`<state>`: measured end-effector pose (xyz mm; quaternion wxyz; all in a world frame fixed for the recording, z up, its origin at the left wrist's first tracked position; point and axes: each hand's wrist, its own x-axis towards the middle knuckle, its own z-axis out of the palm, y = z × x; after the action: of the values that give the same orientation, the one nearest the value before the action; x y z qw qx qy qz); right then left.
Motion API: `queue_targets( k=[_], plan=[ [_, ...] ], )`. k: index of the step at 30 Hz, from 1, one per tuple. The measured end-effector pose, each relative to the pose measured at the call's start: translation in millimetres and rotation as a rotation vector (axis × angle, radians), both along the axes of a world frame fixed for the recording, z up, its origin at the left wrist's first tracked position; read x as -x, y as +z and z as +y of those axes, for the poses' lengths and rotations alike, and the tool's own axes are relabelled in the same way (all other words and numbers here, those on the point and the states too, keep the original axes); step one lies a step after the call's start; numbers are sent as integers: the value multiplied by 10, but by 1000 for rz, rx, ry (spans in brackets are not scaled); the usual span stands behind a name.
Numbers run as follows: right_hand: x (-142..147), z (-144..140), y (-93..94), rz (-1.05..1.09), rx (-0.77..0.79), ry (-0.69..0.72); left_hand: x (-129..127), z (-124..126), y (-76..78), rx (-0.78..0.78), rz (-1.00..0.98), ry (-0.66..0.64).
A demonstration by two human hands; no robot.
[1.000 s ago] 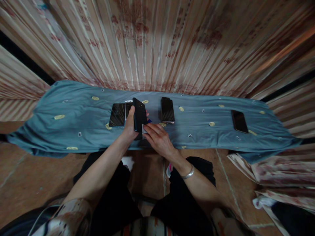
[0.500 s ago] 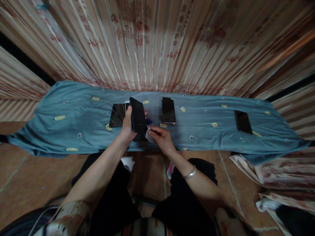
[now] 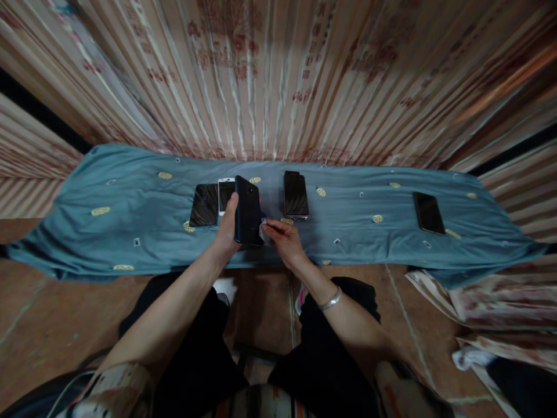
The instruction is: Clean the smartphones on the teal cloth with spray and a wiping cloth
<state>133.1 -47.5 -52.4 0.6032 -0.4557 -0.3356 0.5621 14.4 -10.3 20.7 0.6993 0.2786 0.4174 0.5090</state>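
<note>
A dark smartphone [image 3: 248, 210] is held upright over the cloth, its back with the camera facing me. My left hand [image 3: 228, 225] is closed around its left side. Pinched in the fingers of my right hand [image 3: 284, 237] is a small white wipe [image 3: 263, 231], pressed against the phone's lower right edge. Part of the wipe is hidden by the fingers and the phone. Behind my left hand lie a white-framed phone [image 3: 225, 188], partly covered, and a black tablet-like device [image 3: 204, 205]. Something small and blue shows just behind the held phone.
A stack of phones [image 3: 296, 195] lies right of centre on the blue pineapple-print cloth [image 3: 348, 232]. Farther right is another dark phone [image 3: 429, 213]. A striped curtain [image 3: 278, 81] hangs behind, and dark bars stand at both sides.
The held phone has shifted slightly right and turned, uncovering more of the white-framed phone. My right hand and the wipe stay at its lower right edge, with less of the wipe showing.
</note>
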Motion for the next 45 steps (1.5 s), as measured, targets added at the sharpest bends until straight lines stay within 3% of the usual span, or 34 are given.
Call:
queue_targets(
  k=[15, 28, 36, 45],
  plan=[
    [-73, 64, 23, -51, -28, 5, -28, -64, -28, -1, 28, -12],
    [-220, 183, 86, 45, 5, -47, -117, -232, -61, 129, -40, -196],
    [-238, 214, 113, 19, 6, -73, -88, -245, -70, 44, -24, -177],
    [-369, 296, 111, -6, -15, -146, -88, -314, -110, 79, -11, -267]
  ],
)
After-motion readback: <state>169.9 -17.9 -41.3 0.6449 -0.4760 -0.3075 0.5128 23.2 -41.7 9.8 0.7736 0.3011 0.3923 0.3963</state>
